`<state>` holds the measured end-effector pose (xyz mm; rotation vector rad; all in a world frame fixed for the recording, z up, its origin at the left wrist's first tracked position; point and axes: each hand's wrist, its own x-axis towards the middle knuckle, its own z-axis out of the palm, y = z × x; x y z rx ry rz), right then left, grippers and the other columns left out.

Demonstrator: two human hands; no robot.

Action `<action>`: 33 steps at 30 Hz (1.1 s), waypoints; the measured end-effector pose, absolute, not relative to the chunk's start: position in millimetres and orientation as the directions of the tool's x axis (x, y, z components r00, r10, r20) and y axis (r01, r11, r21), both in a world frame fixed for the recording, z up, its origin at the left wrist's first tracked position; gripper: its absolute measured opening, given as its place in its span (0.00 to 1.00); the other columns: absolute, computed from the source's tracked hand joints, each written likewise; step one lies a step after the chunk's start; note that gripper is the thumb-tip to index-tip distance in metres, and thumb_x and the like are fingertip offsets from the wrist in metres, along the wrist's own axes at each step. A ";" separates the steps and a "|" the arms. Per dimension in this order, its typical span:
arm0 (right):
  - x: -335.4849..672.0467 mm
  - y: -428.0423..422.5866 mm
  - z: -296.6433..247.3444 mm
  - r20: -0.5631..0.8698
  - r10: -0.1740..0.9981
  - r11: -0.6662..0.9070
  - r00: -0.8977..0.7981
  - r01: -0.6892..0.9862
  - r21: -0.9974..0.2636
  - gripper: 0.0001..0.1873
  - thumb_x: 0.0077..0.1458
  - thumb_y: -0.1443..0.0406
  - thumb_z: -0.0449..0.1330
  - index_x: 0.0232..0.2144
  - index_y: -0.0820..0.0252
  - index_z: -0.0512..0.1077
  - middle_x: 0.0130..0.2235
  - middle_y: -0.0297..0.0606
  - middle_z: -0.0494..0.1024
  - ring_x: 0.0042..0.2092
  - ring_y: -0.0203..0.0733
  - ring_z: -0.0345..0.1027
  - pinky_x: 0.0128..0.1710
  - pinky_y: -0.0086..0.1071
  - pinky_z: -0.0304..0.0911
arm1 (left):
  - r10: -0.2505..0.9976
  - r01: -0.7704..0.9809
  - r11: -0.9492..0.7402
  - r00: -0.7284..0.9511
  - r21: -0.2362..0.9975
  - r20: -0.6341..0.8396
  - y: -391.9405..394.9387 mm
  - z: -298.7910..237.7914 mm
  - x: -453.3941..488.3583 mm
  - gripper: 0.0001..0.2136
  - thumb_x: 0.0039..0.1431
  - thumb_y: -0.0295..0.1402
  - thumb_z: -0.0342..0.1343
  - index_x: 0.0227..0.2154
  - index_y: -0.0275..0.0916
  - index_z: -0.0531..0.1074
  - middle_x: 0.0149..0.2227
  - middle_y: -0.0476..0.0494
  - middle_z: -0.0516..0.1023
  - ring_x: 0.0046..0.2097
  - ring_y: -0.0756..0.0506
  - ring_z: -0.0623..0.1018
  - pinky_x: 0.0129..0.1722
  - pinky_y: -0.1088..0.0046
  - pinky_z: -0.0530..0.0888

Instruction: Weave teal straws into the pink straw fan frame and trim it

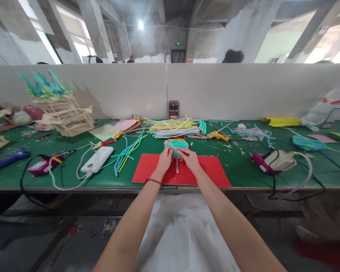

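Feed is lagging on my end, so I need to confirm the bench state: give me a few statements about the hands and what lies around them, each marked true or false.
1. Both the left hand and the right hand grip the teal and pink craft piece above the red sheet. True.
2. The white power bank lies on the red sheet. False: it lies on the green table, left of the sheet.
3. A red band sits on the left wrist. True.
4. The right hand holds the yellow glue gun. False: it lies on the table beyond the craft piece, untouched.
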<state>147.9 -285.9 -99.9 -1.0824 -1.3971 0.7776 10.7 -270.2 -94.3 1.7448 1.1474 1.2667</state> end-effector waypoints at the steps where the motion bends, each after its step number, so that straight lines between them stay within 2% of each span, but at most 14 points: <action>1: 147.9 -285.8 -100.3 0.364 0.929 0.350 0.067 0.164 -0.922 0.17 0.47 0.55 0.58 0.37 0.55 0.78 0.38 0.37 0.79 0.30 0.40 0.71 0.28 0.33 0.69 | 0.925 0.261 -0.378 0.137 0.888 0.353 -271.0 -93.0 10.6 0.07 0.60 0.31 0.45 0.27 0.39 0.63 0.21 0.53 0.64 0.23 0.51 0.65 0.27 0.76 0.63; 5: 148.4 -285.7 -100.2 0.340 0.939 0.332 0.045 0.134 -0.934 0.16 0.46 0.55 0.60 0.35 0.56 0.78 0.38 0.37 0.80 0.35 0.43 0.72 0.32 0.35 0.70 | 0.919 0.262 -0.393 0.149 0.882 0.365 -274.3 -87.0 10.6 0.06 0.57 0.28 0.48 0.26 0.38 0.65 0.23 0.52 0.67 0.26 0.50 0.67 0.30 0.76 0.64; 9: 148.2 -286.0 -98.4 0.328 0.944 0.322 0.035 0.116 -0.940 0.17 0.47 0.55 0.57 0.37 0.56 0.77 0.39 0.36 0.80 0.36 0.43 0.72 0.32 0.35 0.70 | 0.920 0.254 -0.391 0.147 0.885 0.364 -274.7 -84.3 10.0 0.07 0.57 0.27 0.47 0.24 0.38 0.65 0.22 0.52 0.66 0.25 0.51 0.66 0.29 0.76 0.65; 14: 144.3 -287.7 -95.6 0.350 0.936 0.344 0.022 0.135 -0.929 0.18 0.41 0.58 0.62 0.37 0.56 0.76 0.39 0.36 0.79 0.34 0.40 0.71 0.33 0.33 0.69 | 0.922 0.253 -0.386 0.128 0.887 0.365 -271.6 -85.5 8.6 0.06 0.57 0.28 0.46 0.26 0.38 0.65 0.25 0.50 0.69 0.27 0.51 0.69 0.30 0.76 0.66; 18: 142.9 -287.7 -95.3 0.366 0.929 0.354 0.062 0.150 -0.923 0.16 0.41 0.58 0.63 0.35 0.57 0.76 0.38 0.37 0.79 0.36 0.41 0.71 0.39 0.35 0.67 | 0.913 0.277 -0.406 0.161 0.871 0.375 -270.8 -86.8 9.2 0.06 0.56 0.29 0.47 0.26 0.37 0.66 0.26 0.50 0.71 0.28 0.50 0.70 0.30 0.76 0.67; 24: 146.7 -283.6 -96.5 0.343 0.927 0.327 0.155 0.120 -0.937 0.13 0.41 0.56 0.62 0.29 0.58 0.77 0.35 0.37 0.80 0.40 0.45 0.72 0.41 0.36 0.67 | 0.890 0.364 -0.455 0.226 0.813 0.397 -273.1 -88.9 10.6 0.08 0.57 0.26 0.46 0.24 0.37 0.68 0.21 0.51 0.71 0.25 0.50 0.70 0.29 0.76 0.68; 26: 147.8 -282.5 -97.6 0.319 0.930 0.305 0.182 0.101 -0.947 0.15 0.42 0.55 0.61 0.29 0.58 0.77 0.35 0.38 0.80 0.40 0.45 0.72 0.37 0.36 0.68 | 0.876 0.400 -0.481 0.223 0.780 0.426 -276.4 -87.3 10.2 0.08 0.57 0.27 0.47 0.27 0.38 0.70 0.25 0.49 0.73 0.29 0.49 0.72 0.32 0.75 0.69; 30: 149.0 -282.3 -99.3 0.273 0.939 0.265 0.207 0.064 -0.962 0.17 0.43 0.54 0.60 0.32 0.59 0.77 0.35 0.38 0.80 0.36 0.45 0.73 0.28 0.33 0.68 | 0.848 0.490 -0.505 0.131 0.711 0.513 -285.6 -79.9 8.5 0.06 0.58 0.32 0.51 0.35 0.39 0.71 0.39 0.42 0.75 0.43 0.44 0.72 0.46 0.68 0.66; 33: 149.1 -283.2 -99.1 0.267 0.942 0.261 0.205 0.058 -0.964 0.17 0.43 0.54 0.60 0.32 0.58 0.77 0.36 0.37 0.80 0.37 0.44 0.73 0.30 0.32 0.68 | 0.782 0.636 -0.531 0.111 0.561 0.614 -289.1 -76.3 8.4 0.09 0.56 0.35 0.54 0.39 0.40 0.71 0.44 0.39 0.73 0.49 0.40 0.69 0.51 0.62 0.61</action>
